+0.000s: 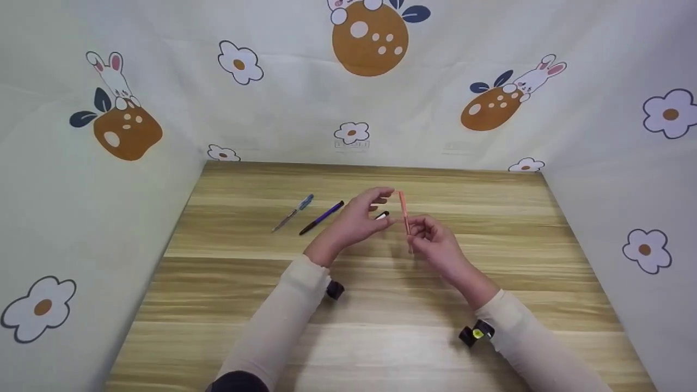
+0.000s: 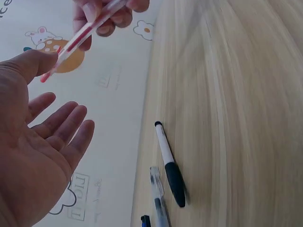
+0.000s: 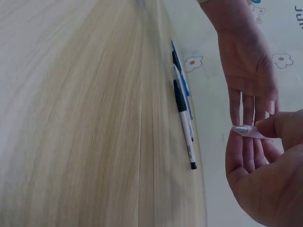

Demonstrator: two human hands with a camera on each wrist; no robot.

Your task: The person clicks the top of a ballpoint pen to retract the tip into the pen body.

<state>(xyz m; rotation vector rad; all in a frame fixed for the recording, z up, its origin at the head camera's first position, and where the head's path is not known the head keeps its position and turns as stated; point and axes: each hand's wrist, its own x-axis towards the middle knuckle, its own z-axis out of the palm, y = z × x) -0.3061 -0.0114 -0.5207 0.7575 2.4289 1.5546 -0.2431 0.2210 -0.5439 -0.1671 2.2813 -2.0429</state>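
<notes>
Held up over the table is a slim red pen point(image 1: 403, 206) with a clear barrel. My right hand point(image 1: 440, 247) pinches it between thumb and fingers near its lower part; in the right wrist view the pen's pointed tip point(image 3: 242, 129) sticks out past the thumb. Beside the pen's upper end is my left hand point(image 1: 356, 219), fingers spread and loosely bent. In the left wrist view the left thumb point(image 2: 40, 62) is right at the pen's red end. Behind the left hand, mostly hidden in the head view, lies a white pen with a black grip point(image 2: 165, 151).
To the left of the hands, a clear pen with a blue top point(image 1: 294, 213) and a blue-purple pen point(image 1: 322, 218) lie slanted on the wooden table point(image 1: 370, 337). A patterned cloth point(image 1: 283, 109) stands as walls around the back and sides.
</notes>
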